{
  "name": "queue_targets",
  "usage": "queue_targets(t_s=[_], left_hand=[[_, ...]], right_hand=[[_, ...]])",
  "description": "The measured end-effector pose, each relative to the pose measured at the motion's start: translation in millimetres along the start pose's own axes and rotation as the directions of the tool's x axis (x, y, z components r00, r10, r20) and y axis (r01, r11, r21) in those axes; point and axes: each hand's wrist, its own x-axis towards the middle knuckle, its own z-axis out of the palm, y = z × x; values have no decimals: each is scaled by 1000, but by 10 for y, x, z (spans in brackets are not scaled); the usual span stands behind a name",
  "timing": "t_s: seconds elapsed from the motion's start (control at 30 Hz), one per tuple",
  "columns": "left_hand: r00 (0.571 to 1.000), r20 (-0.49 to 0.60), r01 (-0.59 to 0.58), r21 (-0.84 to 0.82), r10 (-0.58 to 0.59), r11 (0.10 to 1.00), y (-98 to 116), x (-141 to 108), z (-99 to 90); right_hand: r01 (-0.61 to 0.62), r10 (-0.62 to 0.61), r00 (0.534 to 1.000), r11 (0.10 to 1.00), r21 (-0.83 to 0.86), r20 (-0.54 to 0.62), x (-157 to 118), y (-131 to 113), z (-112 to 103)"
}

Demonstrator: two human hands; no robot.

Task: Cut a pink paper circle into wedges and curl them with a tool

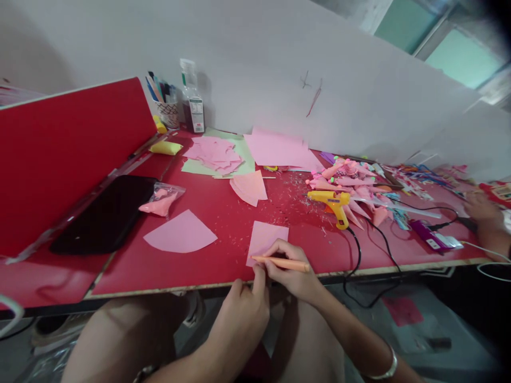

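A light-orange marker (284, 263) is gripped in my right hand (293, 274), its tip pointing left and down over a pink paper piece (268, 234). The paper lies at the table's front edge, partly covered by my fingers. My left hand (244, 311) is curled beside the right one, its finger and thumb closed at the paper's lower edge. Left of the hands lies a pink fan-shaped paper (180, 233). Beyond the working paper rest some peach fan-shaped pieces (250, 187).
A yellow glue gun (332, 205) with a black cord lies right, by a heap of pink paper cones (353, 178). At left are a black phone (106, 215) and a small bag (162, 201). A bottle (194, 109) stands behind. Another person's hand (485, 213) is far right.
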Motion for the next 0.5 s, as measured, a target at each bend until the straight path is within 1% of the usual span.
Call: queue_targets(t_s=[0.2,0.33,0.5], left_hand=[[999,-43,10,-15,-11,1000,-29,-4,21],[999,-45,-1,-37,-1,999,-80,8,14],[1000,0,-23,-73,23,997,-145,14,-38]], right_hand=[[5,-23,992,990,-141,-127,11,78,-145],[-5,-30,979,985,-170,-201,32,185,-297],[-15,-52,952,976,-216,-303,76,272,-485]])
